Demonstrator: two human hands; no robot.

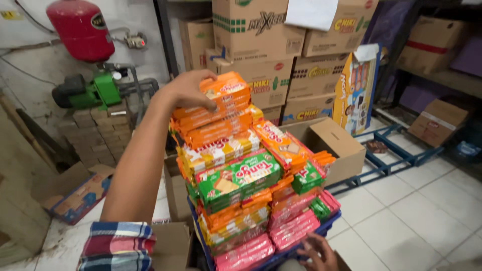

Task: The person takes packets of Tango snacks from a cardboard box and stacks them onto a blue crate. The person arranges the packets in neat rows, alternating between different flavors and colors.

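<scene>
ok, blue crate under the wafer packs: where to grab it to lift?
Probably the blue crate's rim at its two short ends, hands coming from the sides and low. Packs are heaped well above the rim and lean outward, so a top grab is blocked. The right hand already sits at the near rim; the left hand steadies the orange packs on top.

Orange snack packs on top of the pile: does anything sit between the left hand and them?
Nothing visible does. The left hand already rests on the orange snack packs at the top of the pile, fingers over their upper edge. The right hand is low down by the blue crate, apart from them.
</scene>
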